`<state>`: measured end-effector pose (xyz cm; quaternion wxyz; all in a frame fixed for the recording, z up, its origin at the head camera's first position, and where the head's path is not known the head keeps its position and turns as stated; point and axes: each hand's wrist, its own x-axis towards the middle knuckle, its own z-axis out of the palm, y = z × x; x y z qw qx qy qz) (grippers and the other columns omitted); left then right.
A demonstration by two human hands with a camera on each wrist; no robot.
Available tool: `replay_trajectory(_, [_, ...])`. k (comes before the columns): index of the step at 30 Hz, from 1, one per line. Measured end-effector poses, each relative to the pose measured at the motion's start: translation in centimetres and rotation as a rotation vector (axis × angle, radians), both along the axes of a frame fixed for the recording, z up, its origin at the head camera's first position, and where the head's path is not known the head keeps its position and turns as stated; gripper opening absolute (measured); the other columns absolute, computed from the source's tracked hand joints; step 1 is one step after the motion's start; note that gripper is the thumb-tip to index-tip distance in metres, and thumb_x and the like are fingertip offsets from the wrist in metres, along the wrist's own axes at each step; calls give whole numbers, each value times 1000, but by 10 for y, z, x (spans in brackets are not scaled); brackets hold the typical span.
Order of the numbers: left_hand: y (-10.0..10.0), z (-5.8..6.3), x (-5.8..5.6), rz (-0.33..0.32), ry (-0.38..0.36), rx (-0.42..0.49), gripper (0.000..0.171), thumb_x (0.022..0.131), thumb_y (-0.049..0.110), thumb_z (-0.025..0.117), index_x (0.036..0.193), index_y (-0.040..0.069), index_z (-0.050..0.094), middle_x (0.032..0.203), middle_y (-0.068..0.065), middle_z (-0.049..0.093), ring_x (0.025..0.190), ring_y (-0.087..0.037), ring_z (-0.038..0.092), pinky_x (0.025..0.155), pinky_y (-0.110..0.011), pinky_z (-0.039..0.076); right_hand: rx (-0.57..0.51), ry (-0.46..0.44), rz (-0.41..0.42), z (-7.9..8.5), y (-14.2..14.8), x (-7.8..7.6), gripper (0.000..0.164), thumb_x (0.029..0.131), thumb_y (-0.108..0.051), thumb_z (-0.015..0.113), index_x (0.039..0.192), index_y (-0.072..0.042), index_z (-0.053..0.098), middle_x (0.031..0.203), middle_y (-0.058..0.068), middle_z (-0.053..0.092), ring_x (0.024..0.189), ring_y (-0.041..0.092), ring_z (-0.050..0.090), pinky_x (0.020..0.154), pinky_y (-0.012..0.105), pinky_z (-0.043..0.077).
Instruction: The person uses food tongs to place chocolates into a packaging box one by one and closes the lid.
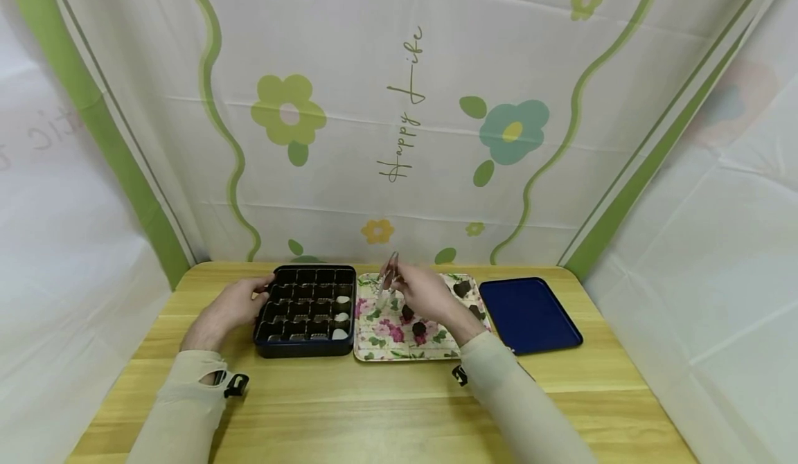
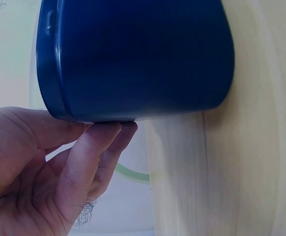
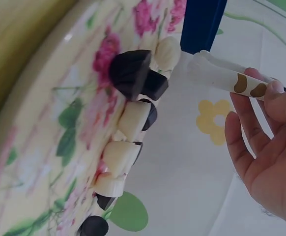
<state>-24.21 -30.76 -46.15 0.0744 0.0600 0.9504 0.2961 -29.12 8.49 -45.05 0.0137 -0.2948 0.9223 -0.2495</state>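
My left hand (image 1: 233, 309) touches the left side of a dark blue box (image 1: 305, 348) with its fingertips. The left wrist view shows those fingers (image 2: 86, 160) fairly straight against the box's wall. A black insert divides the box into compartments, and three white pieces (image 1: 341, 317) sit in its right column. Over a floral tray (image 1: 380, 356), my right hand (image 1: 427, 294) grips clear tongs (image 3: 221, 78) with brown spots. Their tips are near a white piece (image 3: 167, 53); whether they touch it, I cannot tell. Dark pieces (image 1: 419, 329) and white pieces (image 3: 133, 120), perhaps chocolates, lie on the tray.
A flat dark blue lid (image 1: 530, 315) lies right of the tray, close to its edge. All of it stands on a wooden table (image 1: 349, 408). Behind the table hangs a white curtain (image 1: 349, 194) printed with flowers, and more white sheets hang at both sides.
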Motion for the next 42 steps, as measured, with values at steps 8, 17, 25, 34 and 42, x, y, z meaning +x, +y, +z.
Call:
replay_trajectory(8, [-1,-2,0,-2,12,-11,52,110,10,48,160,-2,40,145,-41,54,55,-13,54,54,-29,49,26,-11,10,-11,-4,-3,28,112,-24,52,138,-26,61,117,-14,76,109,10,73,86,26,61])
replay_trajectory(17, [0,0,1,-9,6,2,52,110,10,48,160,-2,39,145,-40,54,57,-15,57,53,-29,50,66,14,-68,-22,-10,-7,28,111,-31,52,138,-26,60,121,-2,78,88,12,72,67,27,57])
replay_trajectory(25, [-3,-1,-3,-17,12,-2,52,110,11,48,160,-1,39,150,-39,51,54,-11,51,53,-28,48,-215,-339,-254,-16,-3,-7,22,112,-30,54,121,-11,60,100,11,69,74,26,66,57,35,52])
replay_trajectory(34, [-3,-1,-3,-19,12,-1,52,110,10,49,160,-3,40,151,-40,50,54,-11,49,53,-28,48,-286,-380,-360,-16,-1,-8,20,111,-32,56,116,-13,59,98,12,71,68,26,67,54,36,52])
replay_trajectory(42, [-1,0,-1,-24,21,-8,51,110,10,49,159,-3,40,151,-39,50,59,-14,53,56,-28,48,-219,-184,-280,-13,-5,-1,33,108,-30,62,137,-14,58,122,7,72,84,19,72,56,30,56])
